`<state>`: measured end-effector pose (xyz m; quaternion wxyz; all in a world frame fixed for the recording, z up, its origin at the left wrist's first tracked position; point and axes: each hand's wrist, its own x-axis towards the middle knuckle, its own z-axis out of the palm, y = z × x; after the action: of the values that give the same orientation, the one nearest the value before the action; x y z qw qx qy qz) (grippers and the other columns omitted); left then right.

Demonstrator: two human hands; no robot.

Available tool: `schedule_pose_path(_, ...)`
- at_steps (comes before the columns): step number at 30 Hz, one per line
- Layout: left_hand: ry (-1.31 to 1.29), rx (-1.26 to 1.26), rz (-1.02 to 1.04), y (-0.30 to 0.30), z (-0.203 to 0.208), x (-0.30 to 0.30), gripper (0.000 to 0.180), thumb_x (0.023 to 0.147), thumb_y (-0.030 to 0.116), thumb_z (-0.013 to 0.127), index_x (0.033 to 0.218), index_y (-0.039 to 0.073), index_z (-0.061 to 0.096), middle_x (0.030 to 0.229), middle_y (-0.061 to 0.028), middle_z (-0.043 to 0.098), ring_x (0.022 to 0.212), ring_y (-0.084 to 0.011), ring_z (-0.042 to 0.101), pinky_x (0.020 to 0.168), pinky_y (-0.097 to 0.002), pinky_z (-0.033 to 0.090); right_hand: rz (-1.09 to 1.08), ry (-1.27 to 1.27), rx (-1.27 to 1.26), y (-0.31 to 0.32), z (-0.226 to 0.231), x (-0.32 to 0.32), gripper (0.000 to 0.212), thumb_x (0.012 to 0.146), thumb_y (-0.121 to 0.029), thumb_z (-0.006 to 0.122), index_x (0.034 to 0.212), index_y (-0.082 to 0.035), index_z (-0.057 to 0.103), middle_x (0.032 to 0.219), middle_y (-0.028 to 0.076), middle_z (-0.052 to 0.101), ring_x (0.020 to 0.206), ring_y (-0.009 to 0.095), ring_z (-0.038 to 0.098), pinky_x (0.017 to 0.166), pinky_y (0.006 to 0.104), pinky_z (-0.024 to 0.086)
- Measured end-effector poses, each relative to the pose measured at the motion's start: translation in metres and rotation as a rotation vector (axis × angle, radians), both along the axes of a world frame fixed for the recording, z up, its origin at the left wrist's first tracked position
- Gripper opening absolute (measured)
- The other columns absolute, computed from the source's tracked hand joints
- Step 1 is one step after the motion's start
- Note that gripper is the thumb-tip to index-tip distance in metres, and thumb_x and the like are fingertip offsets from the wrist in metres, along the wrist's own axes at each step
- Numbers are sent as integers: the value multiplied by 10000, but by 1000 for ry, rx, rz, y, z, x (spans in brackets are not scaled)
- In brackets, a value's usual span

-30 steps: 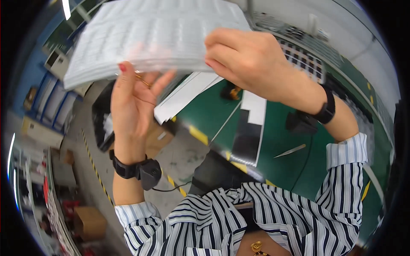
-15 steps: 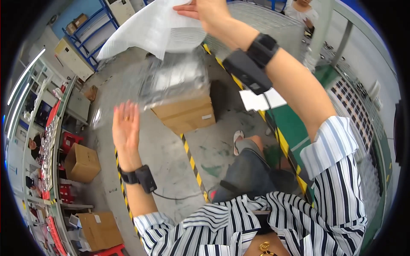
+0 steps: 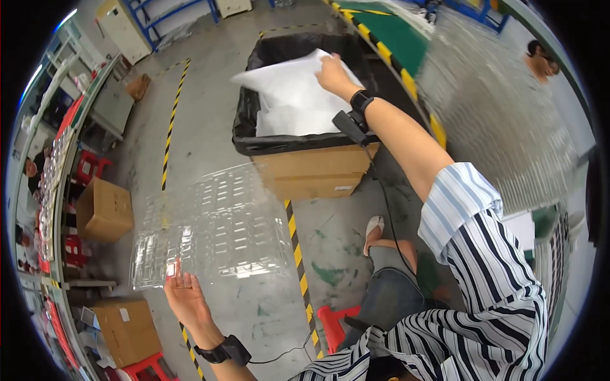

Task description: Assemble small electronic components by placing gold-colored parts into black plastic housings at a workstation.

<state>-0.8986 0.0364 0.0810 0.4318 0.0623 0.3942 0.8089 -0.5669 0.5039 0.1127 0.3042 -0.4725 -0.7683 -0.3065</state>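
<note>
My left hand (image 3: 189,303) grips the near edge of a clear plastic blister tray (image 3: 238,222), which has rows of small moulded pockets. The tray hangs tilted over the floor at the left, its far corner overlapping a cardboard box (image 3: 318,170) in this view. That box is lined with a black plastic bag (image 3: 248,136). Over the box opening, my right hand (image 3: 338,77) pinches a white, thin sheet (image 3: 295,95). Its lower part lies inside the liner, while one corner sticks out to the left. What lies beneath the sheet is hidden.
A tall stack of clear trays (image 3: 502,108) stands at the right. At the left, a long workbench (image 3: 67,152) has red stools and brown cartons (image 3: 105,209) beside it. Yellow-black tape (image 3: 297,254) marks the floor. A red stool (image 3: 333,324) is near my leg.
The view has turned. My right hand has come down with the white sheet, now partly in the lined box. My left hand and the clear tray are lower, away from the box opening.
</note>
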Motion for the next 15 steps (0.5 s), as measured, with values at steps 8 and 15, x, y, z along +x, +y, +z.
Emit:
schedule_pose_path(8, 46, 34, -20, 45, 30, 1, 422, 890, 199, 428, 1209, -74, 389, 1239, -175, 450, 862, -136, 518, 808, -271, 467, 912, -115, -939, -160, 96, -106, 577, 772, -422, 601, 1123, 26, 507, 1170, 171, 498, 1096, 296, 469, 911, 344, 390)
schedule_pose_path(15, 233, 475, -168, 80, 163, 65, 493, 904, 204, 438, 1277, -82, 290, 1324, -195, 326, 1122, -218, 429, 975, -351, 377, 693, -620, -384, -310, 196, -88, 584, 764, -161, 595, 1248, 4, 313, 955, 151, 590, 838, 316, 601, 696, 374, 500)
